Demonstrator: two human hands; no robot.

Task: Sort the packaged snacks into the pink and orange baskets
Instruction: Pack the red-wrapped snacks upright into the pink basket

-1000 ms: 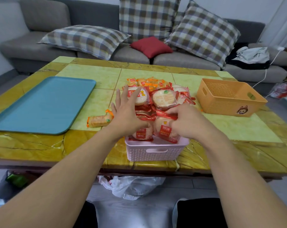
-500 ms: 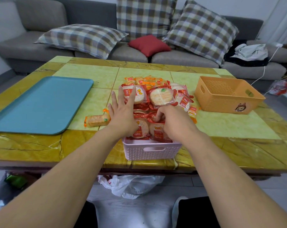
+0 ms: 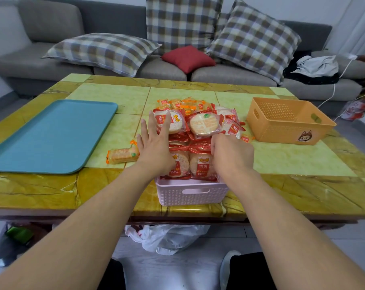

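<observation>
A pink basket (image 3: 190,193) stands at the table's near edge, heaped with red round cracker packs (image 3: 202,166). More red packs (image 3: 204,123) and small orange packs (image 3: 183,104) are piled just behind it. The orange basket (image 3: 286,122) sits empty at the right. My left hand (image 3: 154,147) lies flat with fingers spread against the pile's left side, fingertips touching a red pack (image 3: 173,120). My right hand (image 3: 231,153) is over the basket's right side, fingers curled down among the red packs with the tips hidden. One orange-wrapped pack (image 3: 123,154) lies alone to the left.
A blue tray (image 3: 49,135) covers the table's left part. Behind the green and yellow stone table (image 3: 292,160) is a grey sofa (image 3: 229,74) with checked cushions. A white plastic bag (image 3: 167,237) lies on the floor under the near edge.
My right hand set the red pack it held down into the pink basket and shifted slightly right. My left hand stayed spread against the pile.
</observation>
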